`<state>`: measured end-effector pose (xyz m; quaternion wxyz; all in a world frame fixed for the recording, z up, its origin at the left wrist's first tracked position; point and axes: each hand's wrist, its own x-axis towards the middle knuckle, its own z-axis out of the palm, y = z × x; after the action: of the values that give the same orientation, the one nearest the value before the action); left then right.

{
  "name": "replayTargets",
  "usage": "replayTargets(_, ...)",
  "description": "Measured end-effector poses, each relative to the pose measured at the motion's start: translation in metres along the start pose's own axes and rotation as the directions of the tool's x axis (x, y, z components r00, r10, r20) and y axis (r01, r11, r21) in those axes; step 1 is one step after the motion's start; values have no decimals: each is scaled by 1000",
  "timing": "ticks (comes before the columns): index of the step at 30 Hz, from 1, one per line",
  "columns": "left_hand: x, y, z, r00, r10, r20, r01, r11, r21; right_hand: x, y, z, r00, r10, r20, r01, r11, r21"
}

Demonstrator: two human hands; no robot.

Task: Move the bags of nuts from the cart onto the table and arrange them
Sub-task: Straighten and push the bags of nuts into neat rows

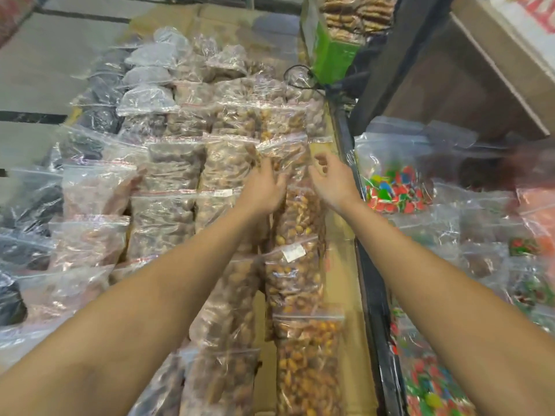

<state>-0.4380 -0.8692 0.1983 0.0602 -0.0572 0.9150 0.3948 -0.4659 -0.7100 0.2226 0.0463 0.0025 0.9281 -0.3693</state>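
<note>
Over the crowded worktop (pixel 339 235), my left hand (pixel 264 190) rests loose-fingered on a zip bag of golden nuts (pixel 288 157) ending the right-hand row; my right hand (pixel 330 178) hovers beside, curled, empty. Best squared gently against its neighbours, seals aligned.

grey tiled floor (pixel 39 76), wooden shelf (pixel 492 70)

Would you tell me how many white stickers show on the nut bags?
2: one sticker beside the left hand, a second sticker nearer the camera; more may be hidden.
</note>
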Motion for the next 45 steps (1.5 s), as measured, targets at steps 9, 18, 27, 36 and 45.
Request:
replayTargets(9, 52, -3, 13, 969, -235, 75, 244, 876, -416, 74, 24, 16, 858, 353, 374, -455, 859, 233)
replayTargets(18, 57, -10, 2, 966, -250, -66, 177, 825, -536, 72, 19, 24, 855, 228, 467, -455, 761, 463)
replayTargets(27, 54, -1, -2, 980, -201, -10, 192, 951, -241, 71, 16, 50, 917, 351, 189, -394, 871, 293)
replayTargets(36, 42, -17, 9, 955, 6, 296, -120, 922, 368, 39, 14, 44, 999, 36, -40, -37, 999, -11)
replayTargets(45, 3, -26, 18, 938, 346, 17, -305, 801, 516, 7, 18, 32, 988, -145, 55, 152, 971, -185)
